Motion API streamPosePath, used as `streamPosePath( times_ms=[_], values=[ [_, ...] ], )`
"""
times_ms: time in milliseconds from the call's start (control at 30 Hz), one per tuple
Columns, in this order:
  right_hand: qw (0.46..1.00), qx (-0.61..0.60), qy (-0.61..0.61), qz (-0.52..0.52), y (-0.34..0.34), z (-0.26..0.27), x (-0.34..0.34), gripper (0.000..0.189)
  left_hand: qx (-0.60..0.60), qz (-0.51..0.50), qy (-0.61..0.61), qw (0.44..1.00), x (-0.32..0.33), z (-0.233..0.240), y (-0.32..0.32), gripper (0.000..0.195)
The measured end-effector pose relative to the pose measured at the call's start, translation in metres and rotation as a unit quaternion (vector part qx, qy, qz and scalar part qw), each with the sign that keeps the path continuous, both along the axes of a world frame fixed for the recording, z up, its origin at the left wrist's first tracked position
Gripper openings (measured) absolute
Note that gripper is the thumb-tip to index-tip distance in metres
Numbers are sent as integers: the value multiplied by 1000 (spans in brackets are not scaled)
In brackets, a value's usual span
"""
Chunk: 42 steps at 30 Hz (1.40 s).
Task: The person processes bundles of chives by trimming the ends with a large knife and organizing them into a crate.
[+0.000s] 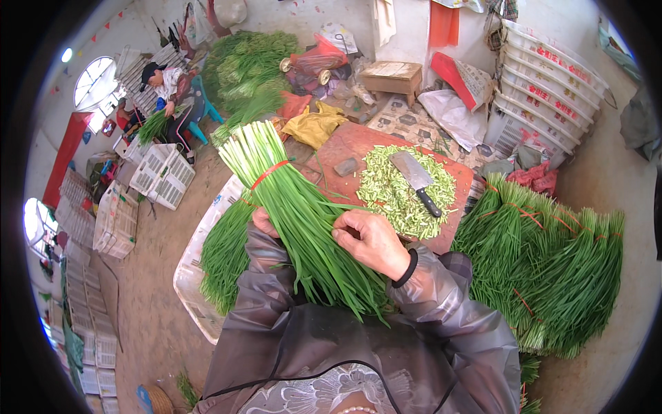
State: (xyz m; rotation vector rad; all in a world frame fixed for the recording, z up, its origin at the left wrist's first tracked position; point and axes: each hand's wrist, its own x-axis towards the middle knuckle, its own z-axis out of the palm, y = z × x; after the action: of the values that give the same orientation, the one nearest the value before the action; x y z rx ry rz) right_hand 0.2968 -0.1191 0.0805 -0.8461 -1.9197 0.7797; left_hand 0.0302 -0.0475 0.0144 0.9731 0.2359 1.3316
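A thick bundle of Chinese chives [315,227], bound near its pale stem end by an orange-red band [269,173], lies slanted before my chest. My left hand [266,222] holds it from the left side, partly hidden beneath the leaves. On the right side, my right hand [370,240] pinches leaves between thumb and forefinger. Beyond the bundle is a red board [336,150] heaped with chopped stem ends [377,202]. A cleaver [414,173] rests flat on that heap, its black handle towards me. Left of the heap sits a small dark block [345,166].
Another chive bundle [225,259] lies in a white plastic crate [191,290] at my left. Tied bundles [543,269] are piled at right, below stacked white baskets [548,93]. A seated person [173,98] handles chives at back left, near a loose chive heap [248,67] and a wooden stool [391,77].
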Motion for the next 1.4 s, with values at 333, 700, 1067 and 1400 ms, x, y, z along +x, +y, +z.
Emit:
streamPosePath(
  times_ms=[333,700,1067,1400],
  values=[
    [995,49,68,-53,-3,2,-17,17,-32,-10,2,999,-9,-17,4,77],
    [995,-44,86,-30,12,4,-19,8,-20,-17,17,1000,6,-3,-3,76],
    [906,-306,265,127,36,-9,-12,21,-73,-113,2,991,14,0,-6,69],
    [878,-367,176,253,22,6,31,15,-103,55,-54,992,-19,-51,13,71]
  ],
)
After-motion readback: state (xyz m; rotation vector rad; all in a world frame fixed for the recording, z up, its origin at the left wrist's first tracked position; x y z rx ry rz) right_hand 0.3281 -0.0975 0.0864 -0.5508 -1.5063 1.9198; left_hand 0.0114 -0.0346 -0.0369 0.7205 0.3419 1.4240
